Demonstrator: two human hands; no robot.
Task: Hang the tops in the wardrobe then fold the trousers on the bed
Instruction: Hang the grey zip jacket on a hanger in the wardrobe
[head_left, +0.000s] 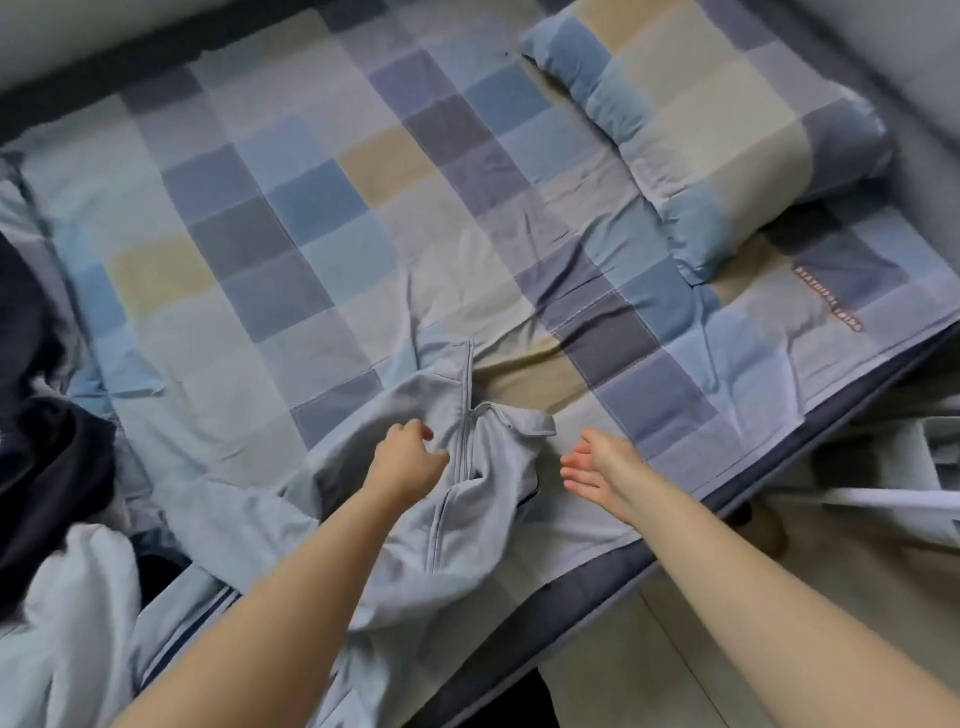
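At the far left of the frame a dark garment (47, 441) and a pale garment (67, 613) lie heaped on the bed (270, 244); leave them for now. Lower centre, your left hand (410, 460) has its fingers (423, 434) curled into the grey zip-up top (483, 509), pinching the cloth beside the zip (465, 431). Just right of it, your right hand (597, 467) hovers open, fingers straight, holding nothing. I'd bring it to the collar's other side, lift both shoulders evenly and let the top hang straight before fitting a hanger. The pillow (717, 140) sits upper right.
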